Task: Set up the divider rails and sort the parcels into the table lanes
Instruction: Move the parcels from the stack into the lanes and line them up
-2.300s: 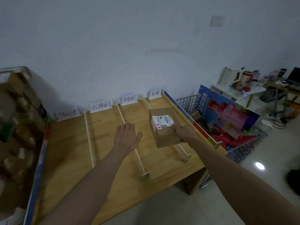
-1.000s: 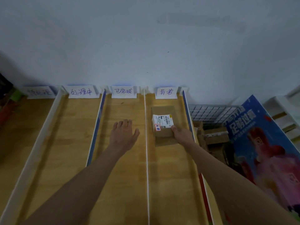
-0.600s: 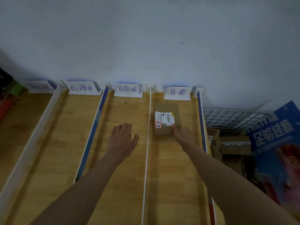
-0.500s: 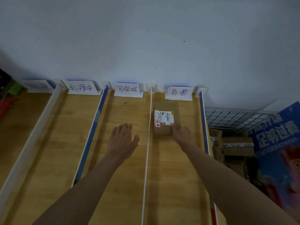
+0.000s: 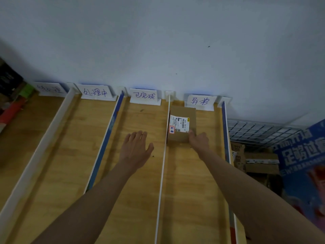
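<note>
A small brown cardboard parcel with a white shipping label lies in the rightmost lane of the wooden table, close to the back wall and against the white divider rail. My right hand touches the parcel's near right corner; whether its fingers grip the box cannot be told. My left hand hovers flat and open over the neighbouring lane, holding nothing. Three more rails mark the other lanes.
White handwritten lane cards stand along the wall. A wire basket with cardboard boxes sits right of the table, beside a blue printed board. Dark stacked items fill the far left.
The parcel came down from the air into the rightmost lane and slid toward the back wall under my right hand. My left hand stayed spread over the lane beside it.
</note>
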A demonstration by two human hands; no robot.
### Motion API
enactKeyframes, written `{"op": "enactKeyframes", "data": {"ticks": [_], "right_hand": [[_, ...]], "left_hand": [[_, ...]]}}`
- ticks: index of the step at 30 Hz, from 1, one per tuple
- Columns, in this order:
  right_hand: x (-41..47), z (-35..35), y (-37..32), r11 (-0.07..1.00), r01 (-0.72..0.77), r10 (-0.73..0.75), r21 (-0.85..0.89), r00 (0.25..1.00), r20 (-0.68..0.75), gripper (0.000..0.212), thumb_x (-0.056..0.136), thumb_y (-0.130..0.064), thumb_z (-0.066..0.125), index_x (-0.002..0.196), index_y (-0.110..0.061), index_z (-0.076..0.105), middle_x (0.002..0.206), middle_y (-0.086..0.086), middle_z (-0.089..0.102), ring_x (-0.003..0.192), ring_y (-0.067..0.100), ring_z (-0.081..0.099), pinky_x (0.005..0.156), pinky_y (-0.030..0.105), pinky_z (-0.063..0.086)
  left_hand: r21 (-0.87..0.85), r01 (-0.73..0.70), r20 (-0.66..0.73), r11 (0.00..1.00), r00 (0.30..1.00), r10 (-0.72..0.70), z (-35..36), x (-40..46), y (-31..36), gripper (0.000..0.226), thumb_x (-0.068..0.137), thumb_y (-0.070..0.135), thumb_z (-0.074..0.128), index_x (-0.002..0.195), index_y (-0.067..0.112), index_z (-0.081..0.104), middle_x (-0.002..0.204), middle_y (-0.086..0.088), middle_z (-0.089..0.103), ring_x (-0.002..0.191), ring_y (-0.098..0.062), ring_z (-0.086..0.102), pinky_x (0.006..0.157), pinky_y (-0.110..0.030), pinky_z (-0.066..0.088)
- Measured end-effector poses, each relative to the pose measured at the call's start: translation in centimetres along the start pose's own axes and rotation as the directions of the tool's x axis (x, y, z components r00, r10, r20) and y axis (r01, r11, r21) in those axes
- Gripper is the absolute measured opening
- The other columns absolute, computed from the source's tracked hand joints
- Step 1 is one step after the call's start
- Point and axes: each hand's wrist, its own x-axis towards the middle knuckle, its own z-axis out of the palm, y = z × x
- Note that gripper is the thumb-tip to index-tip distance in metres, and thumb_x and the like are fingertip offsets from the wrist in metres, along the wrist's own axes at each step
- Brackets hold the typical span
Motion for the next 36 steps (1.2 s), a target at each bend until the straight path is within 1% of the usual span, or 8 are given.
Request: {"op": "enactKeyframes", "data": {"ticks": [3, 6, 12, 19, 23, 26, 32, 36], "right_hand": [[-3.0, -1.2, -1.4, 0.957, 0.2, -0.214, -0.208, 0.976, -0.046, 0.055, 0.1, -0.039, 0.046, 0.136, 0.001, 0.037, 0.135, 0.022, 0.043, 0.12, 0.039, 0.048, 0.098, 0.051, 0.045], [-7.1, -1.9, -3.4, 0.79, 0.399, -0.457, -0.465, 0.89, -0.012, 0.046, 0.098, -0.036, 0.044, 0.131, -0.004, 0.043, 0.128, 0.016, 0.047, 0.115, 0.035, 0.047, 0.089, 0.044, 0.044], [-17.3, -0.7, -7.1, 0.547, 0.529, -0.612, -0.649, 0.781, 0.12, 0.049, 0.101, -0.038, 0.038, 0.143, -0.013, 0.04, 0.146, 0.01, 0.043, 0.133, 0.033, 0.04, 0.107, 0.045, 0.034], [-28.6, 5.4, -9.0, 0.393, 0.634, -0.714, -0.666, 0.667, 0.213, 0.053, 0.102, -0.044, 0.038, 0.147, -0.017, 0.036, 0.149, 0.008, 0.04, 0.135, 0.031, 0.039, 0.11, 0.046, 0.034], [-35.5, 10.1, -10.2, 0.337, 0.66, -0.73, -0.671, 0.634, 0.256, 0.054, 0.102, -0.044, 0.037, 0.147, -0.015, 0.036, 0.151, 0.011, 0.039, 0.137, 0.033, 0.038, 0.11, 0.048, 0.034], [-40.4, 13.8, -11.5, 0.304, 0.686, -0.754, -0.661, 0.597, 0.274, 0.052, 0.101, -0.046, 0.038, 0.145, -0.017, 0.039, 0.147, 0.009, 0.043, 0.134, 0.033, 0.041, 0.109, 0.047, 0.034], [-48.5, 20.6, -14.3, 0.218, 0.737, -0.781, -0.64, 0.525, 0.338, 0.052, 0.102, -0.046, 0.035, 0.144, -0.017, 0.041, 0.146, 0.008, 0.044, 0.132, 0.033, 0.042, 0.108, 0.049, 0.034], [-52.4, 24.5, -17.4, 0.173, 0.768, -0.789, -0.617, 0.483, 0.38, 0.048, 0.102, -0.044, 0.035, 0.139, -0.015, 0.044, 0.141, 0.01, 0.048, 0.129, 0.032, 0.044, 0.106, 0.047, 0.035]], "left_hand": [[-0.014, 0.006, -0.013, 1.0, 1.0, -0.006, -2.0, -1.3, -0.6, 0.059, 0.102, 0.047, 0.033, 0.15, 0.013, 0.035, 0.154, -0.005, 0.038, 0.142, -0.022, 0.032, 0.119, -0.039, 0.021], [-0.025, 0.022, -0.025, 0.999, 0.999, -0.023, -4.3, -3.3, -2.0, 0.057, 0.102, 0.047, 0.033, 0.148, 0.014, 0.038, 0.152, -0.005, 0.041, 0.14, -0.024, 0.034, 0.116, -0.039, 0.023], [-0.019, 0.065, -0.073, 0.998, 0.995, -0.066, -8.6, -9.5, -6.5, 0.053, 0.101, 0.047, 0.033, 0.142, 0.015, 0.045, 0.145, -0.004, 0.048, 0.135, -0.024, 0.041, 0.114, -0.04, 0.027], [0.009, 0.143, -0.117, 0.99, 0.983, -0.141, -11.2, -19.4, -14.9, 0.056, 0.102, 0.049, 0.033, 0.146, 0.017, 0.041, 0.148, -0.002, 0.046, 0.136, -0.023, 0.04, 0.113, -0.038, 0.026], [0.009, 0.202, -0.146, 0.979, 0.969, -0.198, -12.8, -26.0, -21.4, 0.062, 0.098, 0.053, 0.024, 0.144, 0.017, 0.043, 0.145, -0.003, 0.048, 0.132, -0.024, 0.044, 0.11, -0.039, 0.031], [-0.006, 0.264, -0.165, 0.964, 0.951, -0.261, -14.1, -30.4, -26.4, 0.054, 0.101, 0.049, 0.032, 0.143, 0.017, 0.043, 0.143, -0.004, 0.049, 0.129, -0.026, 0.046, 0.109, -0.039, 0.032], [0.003, 0.372, -0.214, 0.928, 0.907, -0.363, -17.0, -37.1, -35.4, 0.054, 0.101, 0.05, 0.034, 0.142, 0.017, 0.045, 0.144, -0.005, 0.049, 0.132, -0.027, 0.045, 0.111, -0.042, 0.031], [0.019, 0.378, -0.275, 0.926, 0.892, -0.359, -19.3, -39.8, -40.4, 0.051, 0.102, 0.049, 0.032, 0.138, 0.016, 0.046, 0.138, -0.005, 0.052, 0.125, -0.028, 0.049, 0.107, -0.042, 0.037]]}}
